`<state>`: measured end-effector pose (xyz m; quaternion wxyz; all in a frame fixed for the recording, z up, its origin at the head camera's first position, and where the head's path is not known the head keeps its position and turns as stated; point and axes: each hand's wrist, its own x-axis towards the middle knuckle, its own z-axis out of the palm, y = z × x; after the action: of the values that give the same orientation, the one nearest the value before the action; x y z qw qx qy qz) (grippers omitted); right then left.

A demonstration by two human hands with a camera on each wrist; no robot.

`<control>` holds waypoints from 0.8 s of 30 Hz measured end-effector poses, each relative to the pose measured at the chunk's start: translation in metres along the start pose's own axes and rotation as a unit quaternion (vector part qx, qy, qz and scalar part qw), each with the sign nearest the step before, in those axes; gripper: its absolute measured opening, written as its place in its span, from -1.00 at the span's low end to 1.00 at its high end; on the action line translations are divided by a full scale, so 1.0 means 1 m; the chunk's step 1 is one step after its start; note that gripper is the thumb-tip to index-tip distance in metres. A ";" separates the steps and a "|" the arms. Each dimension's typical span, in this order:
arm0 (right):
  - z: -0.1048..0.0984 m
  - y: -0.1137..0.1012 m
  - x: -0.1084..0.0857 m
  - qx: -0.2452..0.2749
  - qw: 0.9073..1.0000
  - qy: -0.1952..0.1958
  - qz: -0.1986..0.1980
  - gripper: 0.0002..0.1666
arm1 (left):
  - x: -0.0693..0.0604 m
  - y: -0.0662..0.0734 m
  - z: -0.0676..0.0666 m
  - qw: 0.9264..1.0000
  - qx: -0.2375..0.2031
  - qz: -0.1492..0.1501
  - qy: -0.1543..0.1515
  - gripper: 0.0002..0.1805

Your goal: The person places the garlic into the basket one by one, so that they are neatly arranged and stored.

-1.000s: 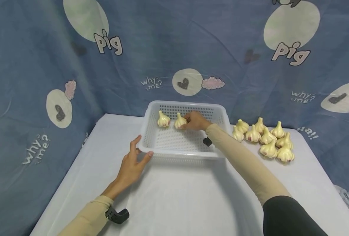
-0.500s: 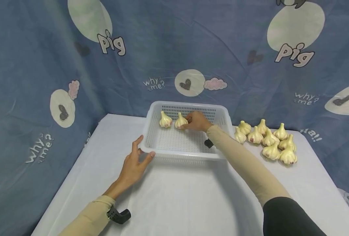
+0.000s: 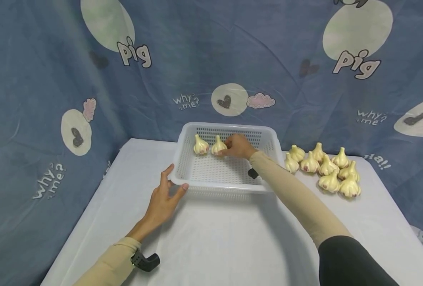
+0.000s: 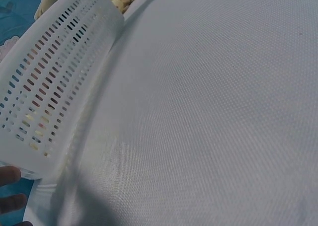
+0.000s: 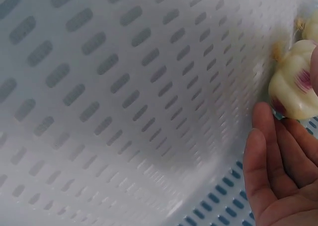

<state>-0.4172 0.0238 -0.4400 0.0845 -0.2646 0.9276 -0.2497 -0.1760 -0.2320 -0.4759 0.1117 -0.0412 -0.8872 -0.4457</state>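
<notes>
A white perforated plastic basket (image 3: 229,185) stands on the table, and two garlic bulbs sit upright inside it. My right hand (image 3: 239,147) reaches in and pinches the right-hand garlic bulb (image 3: 218,146); the right wrist view shows purple streaks on that bulb (image 5: 293,84) between thumb and fingers. To its left stands the other garlic bulb (image 3: 200,145), apart from the hand. My left hand (image 3: 162,201) is at the basket's near left corner, thumb at the front rim and fingers spread along the left side. In the left wrist view, only fingertips (image 4: 11,202) show beside the corner.
Several more garlic bulbs (image 3: 328,170) lie grouped on the white-covered table (image 3: 225,238), right of the basket. A blue patterned curtain (image 3: 161,79) hangs close behind the table. My right forearm (image 3: 297,194) crosses the basket's near right corner.
The view has shifted slightly since the first frame. Both hands keep their places, the right at the same bulb, the left at the basket's corner.
</notes>
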 end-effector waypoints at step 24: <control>-0.042 -0.008 -0.021 -0.001 0.999 0.039 -0.027 -0.34 | 0.002 -0.002 0.001 1.000 0.019 -0.009 -0.002 -0.09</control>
<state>-0.4076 0.0470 -0.3987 0.0408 -0.2797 0.9229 -0.2616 -0.1785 -0.2330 -0.4776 0.1066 -0.0323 -0.8961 -0.4298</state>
